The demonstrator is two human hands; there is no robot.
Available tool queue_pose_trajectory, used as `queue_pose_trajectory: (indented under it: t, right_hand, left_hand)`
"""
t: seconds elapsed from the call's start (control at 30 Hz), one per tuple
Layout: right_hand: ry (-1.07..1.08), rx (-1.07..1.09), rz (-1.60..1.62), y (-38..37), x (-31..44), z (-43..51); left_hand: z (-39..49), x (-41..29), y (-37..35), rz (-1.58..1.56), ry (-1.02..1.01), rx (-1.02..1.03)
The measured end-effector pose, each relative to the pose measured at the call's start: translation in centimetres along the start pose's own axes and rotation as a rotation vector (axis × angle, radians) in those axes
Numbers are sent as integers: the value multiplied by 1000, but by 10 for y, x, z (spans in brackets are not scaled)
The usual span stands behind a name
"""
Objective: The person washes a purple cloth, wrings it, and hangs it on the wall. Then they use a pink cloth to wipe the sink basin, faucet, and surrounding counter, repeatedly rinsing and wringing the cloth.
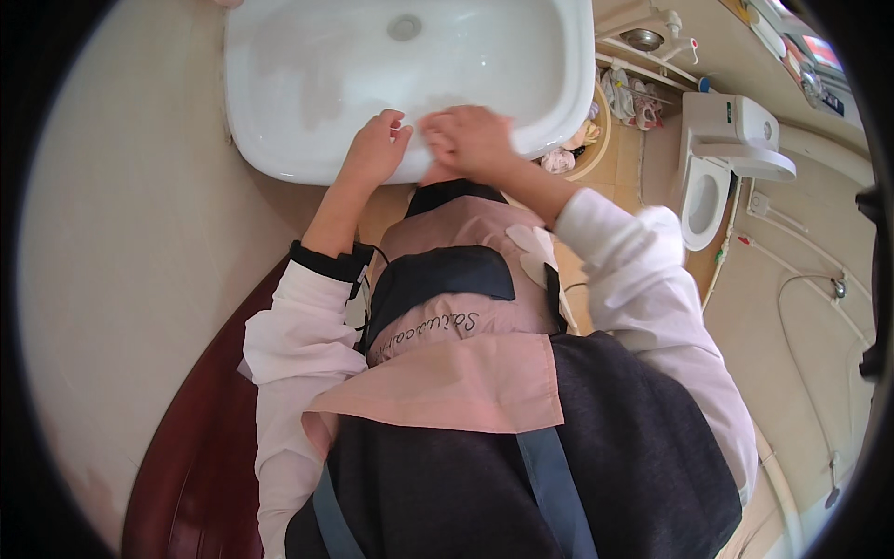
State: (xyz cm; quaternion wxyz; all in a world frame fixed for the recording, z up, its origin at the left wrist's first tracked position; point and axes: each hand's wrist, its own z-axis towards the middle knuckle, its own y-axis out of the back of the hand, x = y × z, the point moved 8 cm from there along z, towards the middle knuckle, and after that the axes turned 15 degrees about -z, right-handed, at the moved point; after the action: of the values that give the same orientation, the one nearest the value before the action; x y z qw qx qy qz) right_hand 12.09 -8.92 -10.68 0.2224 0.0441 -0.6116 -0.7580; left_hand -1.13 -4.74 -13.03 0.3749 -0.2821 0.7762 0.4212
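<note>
Over the near rim of a white ceramic washbasin [279, 150] are both my hands. My left hand [377, 148] has loosely curled fingers, a gap between thumb and fingers, and nothing visible in it. Close beside it, my right hand [478, 143] is blurred, with its fingers bent over something pinkish; what that is and whether the hand grips it cannot be told. A metal drain [404, 28] lies at the far side of the basin. I wear a pink apron [447, 384] with dark blue trim and white sleeves pushed up; a black band circles my left forearm.
Right of the basin, a yellowish tub [604, 143] holds clothes. Beyond are shoes [646, 108], wall pipes with a tap [683, 49], and a white toilet [705, 202] with its lid raised. A shower hose [796, 363] hangs at the right. A dark red surface [209, 433] lies at the left.
</note>
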Motion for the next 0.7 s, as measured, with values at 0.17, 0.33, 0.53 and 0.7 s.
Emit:
queue_pose_trajectory:
  t: [0.17,0.33,0.53,0.7]
  right_hand:
    - [180,77,215,-15,47,31]
    - [308,131,101,55,-49,-5]
    - [552,-101,-202,99,-37,-10]
    - [523,80,41,17,63,25]
  left_hand:
    - [-14,10,43,15,-60,-167]
    - [-32,13,66,-58,-62,-217]
    - [-45,16,89,-164,-155,-341]
    - [-56,50,118,-178,-57,-561]
